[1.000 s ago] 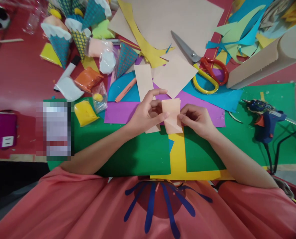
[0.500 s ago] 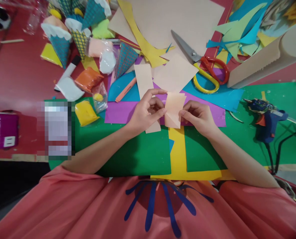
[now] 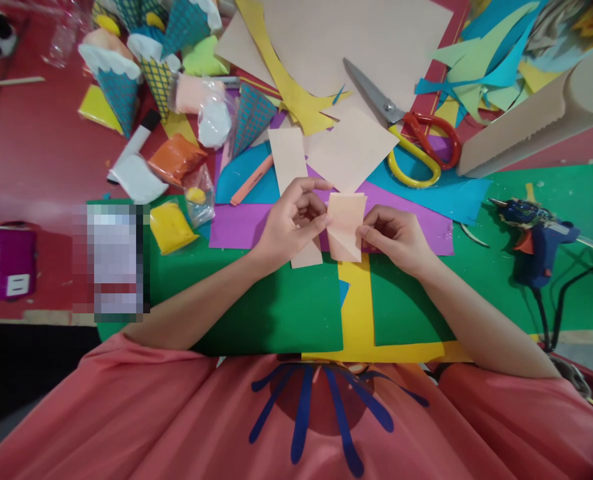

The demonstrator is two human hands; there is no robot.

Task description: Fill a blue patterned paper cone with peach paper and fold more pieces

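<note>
A small folded piece of peach paper (image 3: 346,227) is held up between both hands over the purple sheet (image 3: 406,230). My left hand (image 3: 299,217) pinches its left edge between thumb and fingers, the index finger stretched over toward the top. At the right edge, my right hand (image 3: 391,233) grips it with thumb and curled fingers. Two layers show along its top. Below my left hand lies a long peach paper strip (image 3: 289,153), partly covered by the hand. Large scissors (image 3: 389,110) with one red and one yellow handle rest open just beyond the hands.
A blue glue gun (image 3: 544,250) lies on the green sheet (image 3: 276,313) at right, near a paper roll (image 3: 521,123). Clay packets (image 3: 174,227), patterned paper cones (image 3: 114,87), a marker (image 3: 136,143) and a peach pen (image 3: 252,180) crowd the left. Paper scraps (image 3: 469,80) pile at back right.
The folded paper has turned slightly and dropped a little; its top layers now line up more closely. Both hands keep their hold with only small shifts.
</note>
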